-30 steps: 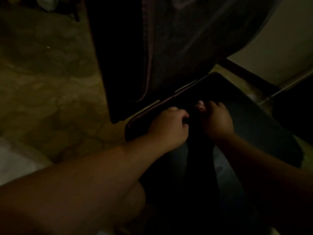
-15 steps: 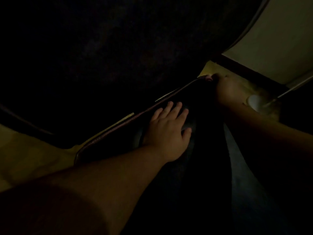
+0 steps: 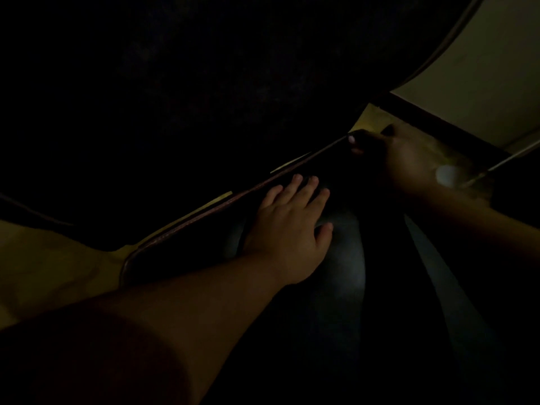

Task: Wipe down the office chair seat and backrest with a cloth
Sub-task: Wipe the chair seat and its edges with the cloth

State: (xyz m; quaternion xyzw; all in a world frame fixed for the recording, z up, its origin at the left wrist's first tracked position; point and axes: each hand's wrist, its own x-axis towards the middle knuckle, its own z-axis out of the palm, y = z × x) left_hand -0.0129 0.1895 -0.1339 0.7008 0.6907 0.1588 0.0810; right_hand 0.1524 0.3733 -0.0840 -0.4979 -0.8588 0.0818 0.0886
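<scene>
1. Our left hand point(image 3: 289, 229) lies flat on the chair seat point(image 3: 336, 258), fingers straight and slightly spread, pressing down near the seat's rear edge.
2. Our right hand point(image 3: 409, 159) reaches to the far corner of the seat, its fingers curled over something dark at the edge; in this dim light we cannot tell whether that is the cloth or the seat's rim alone.
3. The seat is dark, with a faint bluish sheen under and beside our left hand, and a brownish stitched trim point(image 3: 204, 217) runs along its rear edge.
4. A very dark strip lies across the seat between our two hands; we cannot tell what it is.
5. The backrest point(image 3: 204, 83) fills the upper part of the view as a near-black mass, rising just behind the seat's rear edge.
6. Yellowish floor point(image 3: 43, 258) shows to the left of the seat.
7. A pale wall point(image 3: 482, 68) with a dark skirting point(image 3: 438, 118) stands beyond our right hand.
</scene>
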